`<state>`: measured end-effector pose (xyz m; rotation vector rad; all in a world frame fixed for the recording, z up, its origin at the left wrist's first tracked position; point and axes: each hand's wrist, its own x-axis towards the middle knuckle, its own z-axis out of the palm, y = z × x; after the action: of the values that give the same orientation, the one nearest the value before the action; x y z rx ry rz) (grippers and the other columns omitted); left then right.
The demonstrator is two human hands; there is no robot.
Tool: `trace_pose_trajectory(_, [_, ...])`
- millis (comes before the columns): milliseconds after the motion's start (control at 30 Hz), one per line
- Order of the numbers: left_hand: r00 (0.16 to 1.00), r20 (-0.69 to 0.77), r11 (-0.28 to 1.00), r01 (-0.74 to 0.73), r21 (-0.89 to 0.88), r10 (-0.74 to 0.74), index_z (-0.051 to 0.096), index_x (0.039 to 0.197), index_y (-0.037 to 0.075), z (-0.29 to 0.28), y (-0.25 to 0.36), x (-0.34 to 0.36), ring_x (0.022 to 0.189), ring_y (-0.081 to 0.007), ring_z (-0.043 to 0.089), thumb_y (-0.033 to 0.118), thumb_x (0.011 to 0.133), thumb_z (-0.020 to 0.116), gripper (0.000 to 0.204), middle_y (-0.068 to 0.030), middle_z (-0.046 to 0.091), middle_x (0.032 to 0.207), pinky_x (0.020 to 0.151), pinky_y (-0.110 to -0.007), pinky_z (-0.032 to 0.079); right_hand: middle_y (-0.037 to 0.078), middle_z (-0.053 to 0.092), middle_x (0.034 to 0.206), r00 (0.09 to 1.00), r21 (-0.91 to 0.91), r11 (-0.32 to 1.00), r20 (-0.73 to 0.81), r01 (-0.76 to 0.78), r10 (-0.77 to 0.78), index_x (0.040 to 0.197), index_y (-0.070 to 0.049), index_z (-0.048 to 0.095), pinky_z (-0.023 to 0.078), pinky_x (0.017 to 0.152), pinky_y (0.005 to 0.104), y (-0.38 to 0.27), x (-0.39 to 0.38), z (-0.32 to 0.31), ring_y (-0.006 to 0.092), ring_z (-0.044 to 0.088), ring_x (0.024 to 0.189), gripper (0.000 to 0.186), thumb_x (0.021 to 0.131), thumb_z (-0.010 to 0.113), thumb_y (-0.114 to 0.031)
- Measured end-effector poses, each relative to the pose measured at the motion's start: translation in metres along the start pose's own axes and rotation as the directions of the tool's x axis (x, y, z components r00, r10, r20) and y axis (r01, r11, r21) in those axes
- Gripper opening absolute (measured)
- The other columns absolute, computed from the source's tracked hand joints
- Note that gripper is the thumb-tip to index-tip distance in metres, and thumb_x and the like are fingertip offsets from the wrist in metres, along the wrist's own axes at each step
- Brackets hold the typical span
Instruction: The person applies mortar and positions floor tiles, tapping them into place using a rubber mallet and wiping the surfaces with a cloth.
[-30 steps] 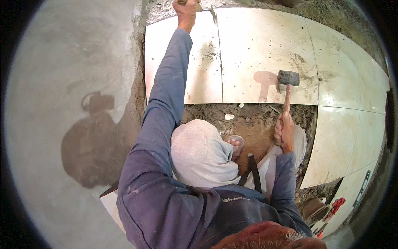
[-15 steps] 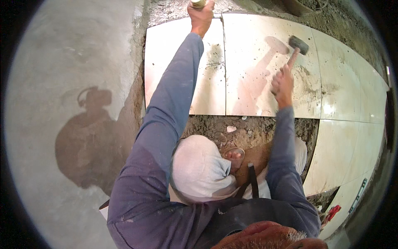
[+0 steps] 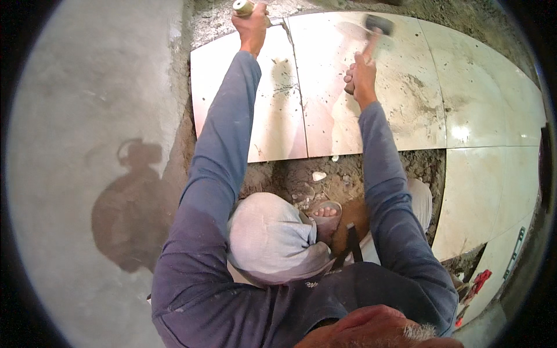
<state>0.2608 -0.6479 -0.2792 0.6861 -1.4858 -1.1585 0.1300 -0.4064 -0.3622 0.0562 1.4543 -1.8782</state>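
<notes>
My left hand [image 3: 249,26] is closed round the pale cylindrical handle [image 3: 243,8] of a tool whose thin metal part reaches right along the far edge of the left tile [image 3: 223,72]. My right hand [image 3: 360,78] grips the wooden handle of a black rubber mallet [image 3: 380,25], whose head is blurred over the far part of the large middle tile [image 3: 406,87]. Both forearms reach forward over the speckled cream tiles. Below them, my bent knee [image 3: 267,232] and sandalled foot [image 3: 326,214] are by a patch of dark mortar and soil [image 3: 301,174].
A grey concrete floor [image 3: 69,87] runs along the left. More cream tiles [image 3: 470,191] continue on the right, with a slim spirit level [image 3: 514,252] and some red-handled tool [image 3: 480,281] at lower right. A rough bed of rubble [image 3: 481,26] borders the far side.
My right hand and the mallet have risen from beside my knee to the far part of the middle tile, reaching forward and leftward. My left hand stays near the far edge, shifting slightly.
</notes>
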Motion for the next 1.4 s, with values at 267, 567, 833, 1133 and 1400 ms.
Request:
trace_pose_trajectory(267, [0.996, -0.014, 0.996, 0.093, 0.015, -0.093, 0.062, 0.086, 0.004, 0.006, 0.005, -0.006, 0.063, -0.0156, 0.066, 0.008, 0.083, 0.070, 0.010, -0.0074, 0.067, 0.072, 0.057, -0.031, 0.054, 0.000, 0.051, 0.075, 0.855, -0.372, 0.920, 0.433, -0.120, 0.286, 0.120, -0.001, 0.047, 0.044, 0.041, 0.0262, 0.049, -0.016, 0.022, 0.0087, 0.045, 0.050, 0.033, 0.100, 0.062, -0.023])
trace_pose_trajectory(567, [0.999, 0.016, 1.000, 0.027, 0.000, -0.027, 0.062, 0.088, 0.002, 0.022, -0.005, -0.004, 0.063, -0.0171, 0.066, 0.010, 0.084, 0.071, 0.013, -0.0090, 0.069, 0.076, 0.057, -0.032, 0.054, -0.002, 0.041, 0.061, 0.994, -0.019, 0.997, -0.083, -0.069, 0.068, 0.088, -0.010, 0.045, 0.035, 0.039, 0.0289, 0.065, -0.010, 0.041, 0.0134, 0.042, 0.046, 0.027, 0.104, 0.053, -0.030])
trace_pose_trajectory(833, [0.987, 0.000, 0.985, 0.160, -0.068, -0.160, 0.062, 0.087, 0.002, -0.004, 0.002, -0.014, 0.066, -0.0168, 0.066, 0.013, 0.086, 0.071, 0.014, -0.0093, 0.069, 0.078, 0.061, -0.032, 0.053, 0.000, 0.045, 0.070, 0.975, -0.088, 0.989, 0.174, -0.123, 0.137, 0.100, -0.004, 0.048, 0.039, 0.039, 0.0261, 0.000, 0.002, 0.002, 0.0092, 0.040, 0.048, 0.014, 0.100, 0.057, -0.015])
trace_pose_trajectory(1133, [0.995, -0.014, 0.995, 0.096, -0.014, -0.097, 0.060, 0.081, 0.001, 0.004, 0.000, -0.009, 0.067, -0.0159, 0.066, 0.012, 0.084, 0.069, 0.015, -0.0079, 0.068, 0.076, 0.063, -0.032, 0.053, 0.000, 0.048, 0.068, 0.825, -0.394, 0.899, 0.432, -0.192, 0.365, 0.102, -0.006, 0.047, 0.041, 0.040, 0.0265, 0.037, -0.017, 0.031, 0.0078, 0.044, 0.047, 0.023, 0.104, 0.055, -0.027])
trace_pose_trajectory(1400, [0.996, 0.006, 0.994, 0.091, -0.056, -0.091, 0.062, 0.082, 0.000, 0.005, -0.002, -0.012, 0.062, -0.0152, 0.064, 0.012, 0.084, 0.069, 0.014, -0.0073, 0.068, 0.073, 0.059, -0.031, 0.051, -0.001, 0.046, 0.067, 0.992, -0.037, 0.999, 0.117, -0.036, 0.040, 0.100, -0.010, 0.047, 0.034, 0.037, 0.0227, 0.036, -0.001, 0.031, 0.0062, 0.042, 0.047, 0.037, 0.105, 0.052, -0.046])
